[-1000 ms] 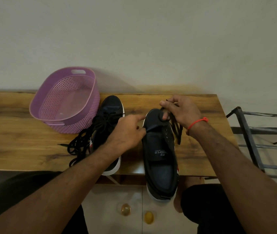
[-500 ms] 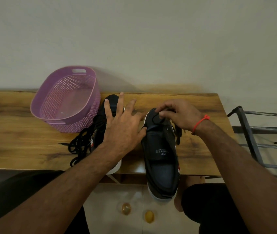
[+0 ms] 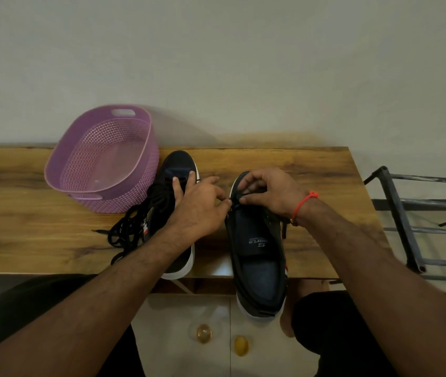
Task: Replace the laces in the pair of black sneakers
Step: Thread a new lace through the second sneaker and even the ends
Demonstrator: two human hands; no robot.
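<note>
- The right sneaker lies in the centre-right of the frame with its toe toward the wall and its heel hanging off the near edge of the surface; its long axis runs away from the person, and its eyelets look empty.
- The right hand sits over the toe end, fingers pinched shut on a black lace, whose loose part dangles down the shoe's right side.
- The left hand rests just left of the same shoe, fingertips touching its left eyelet edge; whether it grips the edge or only steadies it cannot be told.
- The lace end lies directly between the two hands at the lowest eyelets, so the right hand is the nearer one to feed it; the threading likely runs across the shoe, from right toward left.
- The other sneaker stands left of centre, partly under the left forearm, with a loose tangle of black laces beside it.
- A purple basket sits at the upper left, seemingly empty.
</note>
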